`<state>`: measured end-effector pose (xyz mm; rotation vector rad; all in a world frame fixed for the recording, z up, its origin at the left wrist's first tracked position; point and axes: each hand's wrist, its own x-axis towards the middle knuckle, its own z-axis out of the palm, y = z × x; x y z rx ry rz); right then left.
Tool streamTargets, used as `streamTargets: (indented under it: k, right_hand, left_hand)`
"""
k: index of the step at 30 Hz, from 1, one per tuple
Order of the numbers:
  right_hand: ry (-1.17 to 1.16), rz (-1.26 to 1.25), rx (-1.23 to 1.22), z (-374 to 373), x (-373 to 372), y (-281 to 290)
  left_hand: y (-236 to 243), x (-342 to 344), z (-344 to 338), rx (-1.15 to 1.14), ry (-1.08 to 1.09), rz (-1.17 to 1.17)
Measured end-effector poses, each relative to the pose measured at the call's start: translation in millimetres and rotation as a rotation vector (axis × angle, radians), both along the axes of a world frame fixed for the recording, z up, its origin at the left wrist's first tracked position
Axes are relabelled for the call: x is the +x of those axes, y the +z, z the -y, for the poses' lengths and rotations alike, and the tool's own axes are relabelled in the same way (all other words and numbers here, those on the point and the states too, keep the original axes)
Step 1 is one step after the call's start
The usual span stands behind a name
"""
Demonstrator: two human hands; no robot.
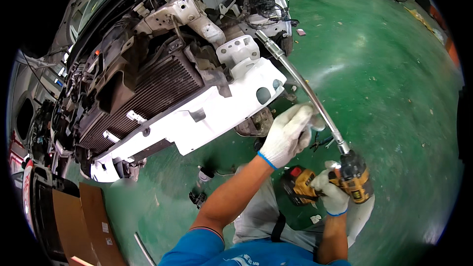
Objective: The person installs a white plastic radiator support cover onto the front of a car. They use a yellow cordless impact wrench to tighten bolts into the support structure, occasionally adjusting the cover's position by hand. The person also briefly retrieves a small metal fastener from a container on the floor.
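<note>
Right of centre in the frame, the left hand (290, 135), gloved in white, wraps its grip around a long silver extension bar (300, 86). Lower right, the right hand (331, 192) closes around the handle of a yellow and black power drill (345, 180). That bar runs up-left from the drill to the stripped car front (177, 83), above the green floor (384, 79).

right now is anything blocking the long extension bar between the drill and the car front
Nothing visible blocks it. The extension bar runs free over the green floor from the drill to the car front, passing beside the white bumper beam. The left hand steadies it midway.
</note>
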<state>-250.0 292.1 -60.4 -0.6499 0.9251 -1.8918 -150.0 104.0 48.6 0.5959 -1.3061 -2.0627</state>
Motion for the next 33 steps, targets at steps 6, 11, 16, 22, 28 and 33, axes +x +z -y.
streamTargets:
  k: [6, 11, 16, 22, 28, 33]
  right_hand:
    - [0.063, 0.120, -0.080, -38.5, -36.2, -29.4]
    - [0.012, 0.019, -0.007, -73.9, -56.0, -48.6]
    - [0.040, 0.062, -0.040, -104.5, -58.0, -65.2]
    - [0.084, 0.106, -0.045, -131.4, -67.1, -62.2]
    - [0.080, 0.240, 0.005, -143.8, -70.7, -80.7]
    - [0.164, 0.222, -0.055, -142.2, -73.6, -95.3]
  left_hand:
    - [-180.2, 57.8, -4.5, 0.889, 0.153, -0.013]
    - [-142.4, 49.9, -13.2, 0.528, 0.131, -0.202]
    - [-105.3, 31.6, 38.6, 0.318, 0.023, -0.469]
    - [-70.9, -13.5, 47.4, 0.204, -0.028, -0.600]
    - [-68.2, -10.4, 42.7, 0.205, 0.135, -0.534]
    - [-71.0, -13.6, 63.0, 0.150, -0.132, -0.735]
